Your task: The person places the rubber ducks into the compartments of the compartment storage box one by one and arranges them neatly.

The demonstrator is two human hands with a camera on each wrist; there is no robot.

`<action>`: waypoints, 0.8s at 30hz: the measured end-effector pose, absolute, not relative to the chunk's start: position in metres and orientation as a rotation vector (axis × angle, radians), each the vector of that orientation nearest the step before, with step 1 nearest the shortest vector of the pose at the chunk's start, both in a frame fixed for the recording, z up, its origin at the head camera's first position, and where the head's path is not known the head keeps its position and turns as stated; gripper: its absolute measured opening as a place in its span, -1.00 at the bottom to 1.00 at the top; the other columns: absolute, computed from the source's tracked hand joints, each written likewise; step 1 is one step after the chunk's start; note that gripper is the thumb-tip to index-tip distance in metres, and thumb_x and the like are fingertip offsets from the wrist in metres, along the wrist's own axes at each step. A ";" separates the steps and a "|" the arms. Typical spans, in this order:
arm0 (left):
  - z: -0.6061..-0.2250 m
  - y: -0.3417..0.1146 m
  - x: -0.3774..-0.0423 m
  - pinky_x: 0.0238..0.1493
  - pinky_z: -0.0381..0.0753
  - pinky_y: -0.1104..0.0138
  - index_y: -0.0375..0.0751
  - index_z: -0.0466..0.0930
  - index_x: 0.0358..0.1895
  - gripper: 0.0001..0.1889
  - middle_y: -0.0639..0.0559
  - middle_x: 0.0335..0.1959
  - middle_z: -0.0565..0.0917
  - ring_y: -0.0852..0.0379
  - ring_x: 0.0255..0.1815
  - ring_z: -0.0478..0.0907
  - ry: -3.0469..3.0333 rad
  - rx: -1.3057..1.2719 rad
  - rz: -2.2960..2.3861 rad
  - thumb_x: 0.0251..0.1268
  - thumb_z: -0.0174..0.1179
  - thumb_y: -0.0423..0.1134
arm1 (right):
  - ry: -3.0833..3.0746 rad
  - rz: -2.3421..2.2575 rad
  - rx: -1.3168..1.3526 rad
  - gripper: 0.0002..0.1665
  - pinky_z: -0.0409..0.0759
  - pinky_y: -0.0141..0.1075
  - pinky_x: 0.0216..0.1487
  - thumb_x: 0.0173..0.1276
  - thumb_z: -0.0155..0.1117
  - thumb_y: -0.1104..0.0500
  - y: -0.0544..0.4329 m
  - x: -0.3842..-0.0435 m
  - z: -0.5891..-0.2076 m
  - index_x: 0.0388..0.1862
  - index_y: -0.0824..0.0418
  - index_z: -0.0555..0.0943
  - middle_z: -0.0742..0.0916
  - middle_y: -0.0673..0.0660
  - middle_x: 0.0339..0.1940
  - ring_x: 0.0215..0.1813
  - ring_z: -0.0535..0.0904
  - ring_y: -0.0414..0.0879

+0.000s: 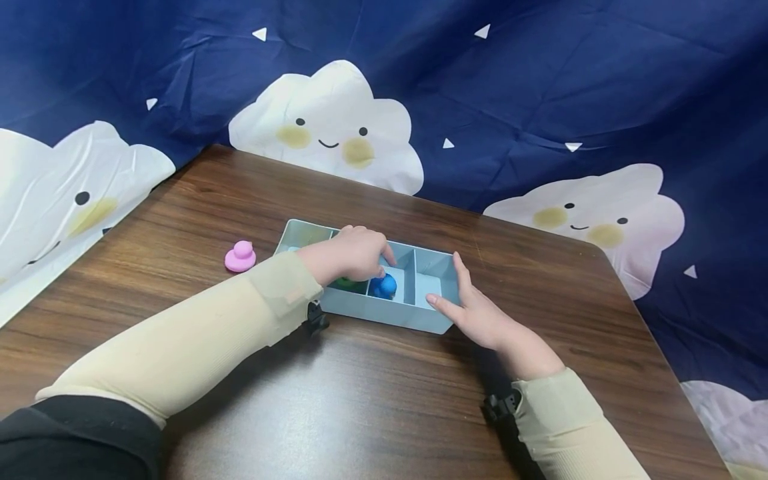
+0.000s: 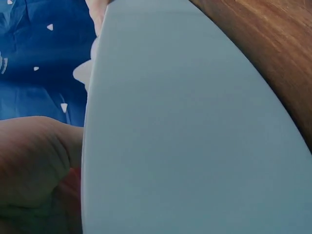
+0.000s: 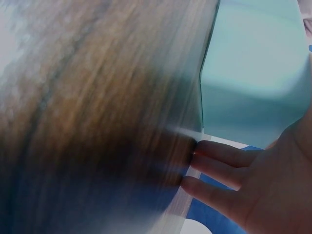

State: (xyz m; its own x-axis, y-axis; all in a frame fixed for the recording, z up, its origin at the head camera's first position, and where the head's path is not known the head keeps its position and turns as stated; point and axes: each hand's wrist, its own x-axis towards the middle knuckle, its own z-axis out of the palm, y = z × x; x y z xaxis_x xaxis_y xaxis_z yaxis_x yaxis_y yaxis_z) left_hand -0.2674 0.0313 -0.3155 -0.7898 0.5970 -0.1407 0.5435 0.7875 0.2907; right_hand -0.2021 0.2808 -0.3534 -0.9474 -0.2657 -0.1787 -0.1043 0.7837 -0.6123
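A pale blue divided box [image 1: 384,311] lies on the wooden table. My left hand [image 1: 354,253] reaches over its middle, thumb and forefinger apart above a small rounded blue toy [image 1: 384,287]; whether they touch it I cannot tell. A green thing [image 1: 350,285] shows partly under this hand, in the neighbouring compartment. In the left wrist view, the box wall [image 2: 185,117] covers most of the work. My right hand [image 1: 480,313] rests at the box's right end, fingers straight along the outside and thumb across the near rim. Its straight fingers also show in the right wrist view.
A small pink rounded toy [image 1: 241,257] stands on the table [image 1: 336,400], left of the box. The box's left compartment [image 1: 309,233] is partly hidden by the left arm. Behind the table hangs a dark blue curtain [image 1: 450,80] with smiling clouds.
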 end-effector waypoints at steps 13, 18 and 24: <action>-0.313 0.041 -0.253 -0.18 0.29 0.22 0.08 0.70 -0.54 -0.75 0.23 -0.52 0.57 0.12 -0.29 0.39 2.935 0.955 0.317 0.08 0.45 0.11 | 2.723 -0.909 -0.289 0.21 0.03 0.15 0.42 0.44 0.04 -0.36 0.281 -0.201 -0.354 0.57 0.01 -0.56 -0.03 0.39 0.58 0.54 -0.01 0.21; -0.316 0.042 -0.254 -0.18 0.27 0.23 0.07 0.65 -0.59 -0.74 0.22 -0.58 0.56 0.13 -0.29 0.38 2.910 0.936 0.308 0.11 0.45 0.05 | 2.720 -0.913 -0.287 0.22 0.03 0.15 0.42 0.44 0.04 -0.36 0.281 -0.201 -0.354 0.57 0.00 -0.56 -0.04 0.38 0.58 0.54 -0.01 0.21; -0.319 0.043 -0.256 -0.15 0.28 0.26 0.08 0.77 -0.43 -0.86 0.25 -0.46 0.62 0.16 -0.25 0.38 2.896 0.953 0.311 0.18 0.41 -0.01 | 2.715 -0.894 -0.277 0.22 0.03 0.18 0.41 0.43 0.02 -0.38 0.281 -0.202 -0.353 0.56 0.01 -0.57 -0.07 0.37 0.59 0.53 -0.01 0.24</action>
